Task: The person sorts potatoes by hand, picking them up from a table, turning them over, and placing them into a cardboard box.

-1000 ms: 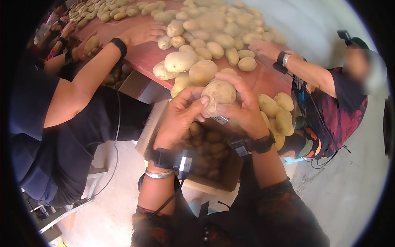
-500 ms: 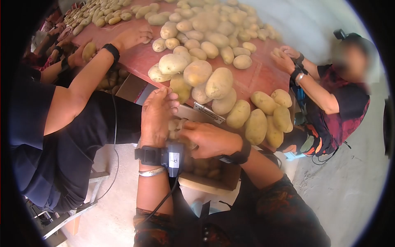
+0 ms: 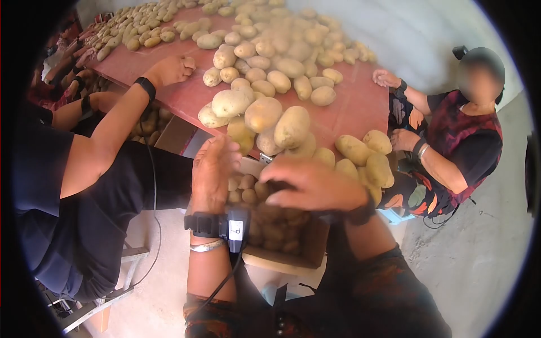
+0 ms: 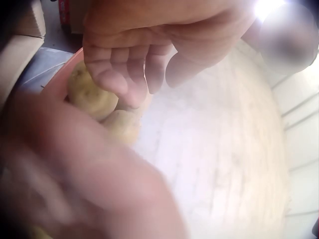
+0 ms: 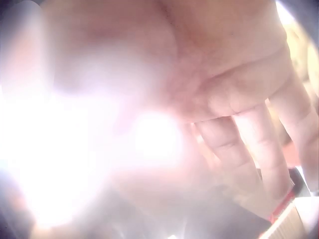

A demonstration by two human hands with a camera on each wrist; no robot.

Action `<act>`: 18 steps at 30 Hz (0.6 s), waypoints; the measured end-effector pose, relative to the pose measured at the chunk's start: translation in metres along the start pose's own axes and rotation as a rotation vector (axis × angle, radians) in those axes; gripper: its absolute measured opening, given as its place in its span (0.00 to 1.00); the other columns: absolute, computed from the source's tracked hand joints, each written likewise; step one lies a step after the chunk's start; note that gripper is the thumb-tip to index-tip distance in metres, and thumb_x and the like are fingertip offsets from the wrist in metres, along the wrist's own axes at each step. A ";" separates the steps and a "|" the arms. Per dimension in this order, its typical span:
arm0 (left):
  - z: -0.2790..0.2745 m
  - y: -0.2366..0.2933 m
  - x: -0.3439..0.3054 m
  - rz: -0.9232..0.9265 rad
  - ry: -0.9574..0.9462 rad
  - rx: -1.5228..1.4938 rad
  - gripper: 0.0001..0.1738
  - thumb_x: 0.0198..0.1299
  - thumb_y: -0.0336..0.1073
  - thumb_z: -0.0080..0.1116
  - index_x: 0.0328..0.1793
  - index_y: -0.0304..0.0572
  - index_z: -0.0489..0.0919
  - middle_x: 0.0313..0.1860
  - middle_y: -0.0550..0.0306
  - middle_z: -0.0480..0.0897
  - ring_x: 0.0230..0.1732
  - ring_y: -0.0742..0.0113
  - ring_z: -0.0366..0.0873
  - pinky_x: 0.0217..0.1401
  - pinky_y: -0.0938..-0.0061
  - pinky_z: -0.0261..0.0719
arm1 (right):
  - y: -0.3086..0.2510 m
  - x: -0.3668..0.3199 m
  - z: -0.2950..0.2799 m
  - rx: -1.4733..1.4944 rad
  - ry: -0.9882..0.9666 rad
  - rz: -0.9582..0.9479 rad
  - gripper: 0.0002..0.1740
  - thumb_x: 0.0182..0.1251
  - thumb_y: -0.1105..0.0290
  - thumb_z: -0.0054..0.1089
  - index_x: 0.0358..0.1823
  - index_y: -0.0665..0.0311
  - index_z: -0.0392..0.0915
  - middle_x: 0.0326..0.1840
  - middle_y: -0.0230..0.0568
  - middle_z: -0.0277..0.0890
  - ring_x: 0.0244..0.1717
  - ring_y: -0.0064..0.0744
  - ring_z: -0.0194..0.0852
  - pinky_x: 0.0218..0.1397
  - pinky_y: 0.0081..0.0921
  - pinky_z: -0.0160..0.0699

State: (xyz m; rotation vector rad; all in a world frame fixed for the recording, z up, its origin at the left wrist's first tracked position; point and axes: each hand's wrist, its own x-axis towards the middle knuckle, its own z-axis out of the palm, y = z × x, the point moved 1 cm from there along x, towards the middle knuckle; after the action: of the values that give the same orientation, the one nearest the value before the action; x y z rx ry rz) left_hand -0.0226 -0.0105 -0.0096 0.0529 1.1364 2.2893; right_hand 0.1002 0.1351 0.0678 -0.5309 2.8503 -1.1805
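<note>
My left hand is raised over the left side of a cardboard box, its fingers loosely bent and holding nothing; the left wrist view shows its fingers near a potato. My right hand, blurred, hovers above the box with fingers extended and no potato in it. In the right wrist view its palm is bare. Potatoes lie inside the box. Just beyond my hands, larger potatoes rest at the near edge of the red table.
A large potato pile covers the table's far part. Several potatoes sit at its right corner. One person's forearm reaches onto the table from the left; another person sits at the right. A metal latch is on the near edge.
The potato between my hands a second ago is gone from them. My right hand has lifted from the box and moved right. The person at the right has drawn both hands back from the pile.
</note>
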 end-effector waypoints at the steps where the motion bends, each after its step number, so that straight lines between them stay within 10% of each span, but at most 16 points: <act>1: 0.000 -0.001 0.001 0.001 -0.009 -0.003 0.11 0.59 0.41 0.55 0.39 0.41 0.74 0.29 0.59 0.78 0.27 0.73 0.75 0.29 0.82 0.72 | -0.010 -0.003 -0.022 -0.038 0.090 0.095 0.17 0.56 0.65 0.58 0.46 0.63 0.72 0.41 0.41 0.72 0.37 0.35 0.72 0.40 0.28 0.70; 6: 0.001 -0.003 0.001 -0.005 -0.021 -0.021 0.11 0.59 0.41 0.55 0.38 0.40 0.75 0.29 0.58 0.79 0.26 0.73 0.75 0.27 0.82 0.72 | 0.059 -0.004 -0.112 -0.333 0.441 0.287 0.18 0.54 0.62 0.58 0.44 0.64 0.73 0.38 0.43 0.76 0.39 0.41 0.74 0.41 0.30 0.72; 15: 0.005 -0.001 0.003 -0.047 -0.015 0.033 0.09 0.61 0.40 0.50 0.37 0.43 0.73 0.30 0.59 0.78 0.28 0.72 0.74 0.31 0.80 0.72 | 0.160 0.053 -0.142 -0.834 -0.146 0.767 0.30 0.45 0.68 0.64 0.55 0.62 0.71 0.47 0.51 0.75 0.49 0.46 0.73 0.50 0.36 0.71; 18: 0.007 0.001 0.002 -0.065 0.011 0.068 0.09 0.61 0.40 0.50 0.37 0.42 0.73 0.30 0.59 0.77 0.28 0.72 0.74 0.31 0.80 0.72 | 0.217 0.039 -0.126 -0.739 -0.119 0.539 0.34 0.40 0.70 0.67 0.55 0.63 0.69 0.50 0.52 0.72 0.52 0.48 0.71 0.51 0.37 0.70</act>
State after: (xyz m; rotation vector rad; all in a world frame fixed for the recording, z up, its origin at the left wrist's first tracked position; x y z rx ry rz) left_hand -0.0228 -0.0051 -0.0050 0.0294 1.2043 2.1962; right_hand -0.0202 0.3519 0.0137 0.1819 2.9457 -0.0062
